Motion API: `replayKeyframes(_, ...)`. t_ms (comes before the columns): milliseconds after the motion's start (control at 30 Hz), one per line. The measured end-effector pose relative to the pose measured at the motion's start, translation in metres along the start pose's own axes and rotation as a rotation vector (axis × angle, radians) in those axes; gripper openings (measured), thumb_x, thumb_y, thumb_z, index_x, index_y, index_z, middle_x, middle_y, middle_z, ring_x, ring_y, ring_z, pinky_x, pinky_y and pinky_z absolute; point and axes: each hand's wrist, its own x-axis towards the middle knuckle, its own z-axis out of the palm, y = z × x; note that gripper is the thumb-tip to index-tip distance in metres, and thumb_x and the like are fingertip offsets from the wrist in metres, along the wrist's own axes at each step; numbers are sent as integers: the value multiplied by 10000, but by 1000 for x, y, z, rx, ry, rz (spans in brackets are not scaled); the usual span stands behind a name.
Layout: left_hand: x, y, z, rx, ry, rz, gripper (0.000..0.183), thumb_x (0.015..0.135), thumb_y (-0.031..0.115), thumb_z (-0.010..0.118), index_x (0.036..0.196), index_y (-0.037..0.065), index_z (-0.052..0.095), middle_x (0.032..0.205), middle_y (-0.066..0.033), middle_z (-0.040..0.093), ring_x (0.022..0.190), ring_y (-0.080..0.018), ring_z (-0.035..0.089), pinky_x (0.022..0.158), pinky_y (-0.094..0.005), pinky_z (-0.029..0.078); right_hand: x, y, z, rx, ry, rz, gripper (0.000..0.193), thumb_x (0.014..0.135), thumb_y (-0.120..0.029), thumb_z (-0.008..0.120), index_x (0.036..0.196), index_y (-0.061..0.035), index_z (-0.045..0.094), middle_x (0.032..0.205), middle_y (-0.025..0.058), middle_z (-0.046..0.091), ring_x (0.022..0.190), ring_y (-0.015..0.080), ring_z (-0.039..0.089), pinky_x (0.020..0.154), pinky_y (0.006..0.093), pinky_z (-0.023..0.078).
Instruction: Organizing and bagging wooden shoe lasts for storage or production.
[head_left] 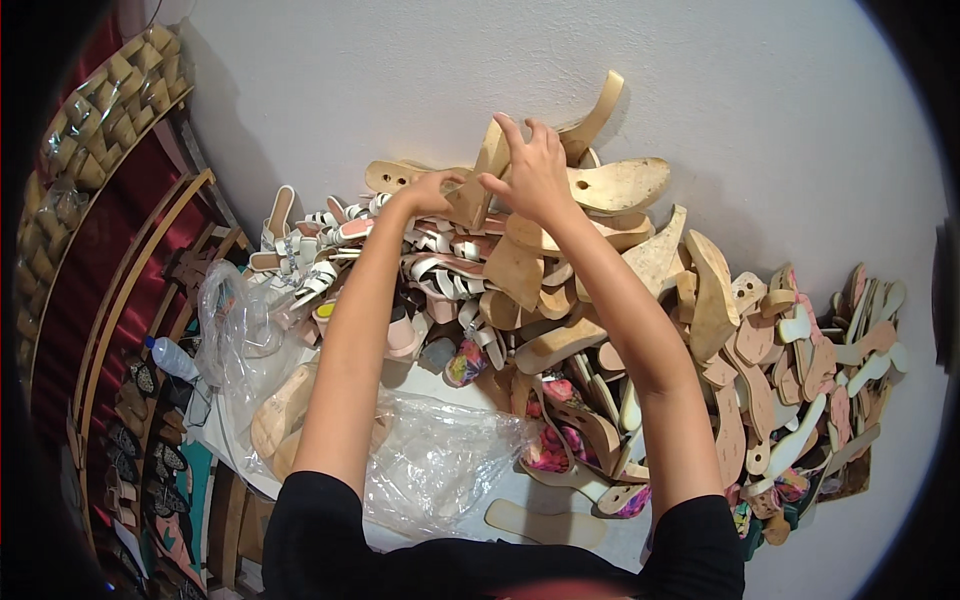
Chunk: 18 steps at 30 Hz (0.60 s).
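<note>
Both arms reach across to the far side of the pile, near the wall. A bare wooden wedge sole (490,150) stands upright between my hands, its thick heel end low. My left hand (430,194) is closed at its lower left side, with the fingertips partly hidden. My right hand (538,170) grips its right side, thumb low and fingers toward the top. Behind my right hand a curved wooden sole (600,105) leans up against the wall. A flat wooden sole with two holes (622,186) lies to the right.
White strappy sandals (440,272) are heaped below my left hand. Clear plastic bags (440,460) lie on the white table (425,382). More soles and insoles (760,370) pile up at right. Shelves with shoes (140,440) and bagged wooden heels (120,95) stand at left.
</note>
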Motion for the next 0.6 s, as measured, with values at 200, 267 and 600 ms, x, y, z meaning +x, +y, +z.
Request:
replayKeyframes(200,-2,5,-19,624,406,129,414,679,135,560,1089,184,546,1131,-15,535,1098,-211,452,932,-497,297,13,8,34,-116,-63,44,765,607,-330,736,1268,-171,385,1188,327,344,1126,442,350,951,474,310)
replayKeyframes(267,-4,-3,-24,805,298,-32,396,699,147,590,1091,178,547,1154,-14,528,1094,-190,451,933,-502,288,16,4,33,69,-171,130,835,565,-243,778,1273,-171,341,1169,294,325,1121,449,358,924,476,350)
replayKeyframes(600,-3,10,-35,1075,204,-117,474,630,336,726,1055,188,580,1125,8,540,1115,-176,431,905,-456,316,-12,-17,28,466,-86,81,1031,541,-102,781,1335,-88,123,1203,268,309,1143,424,357,987,415,343)
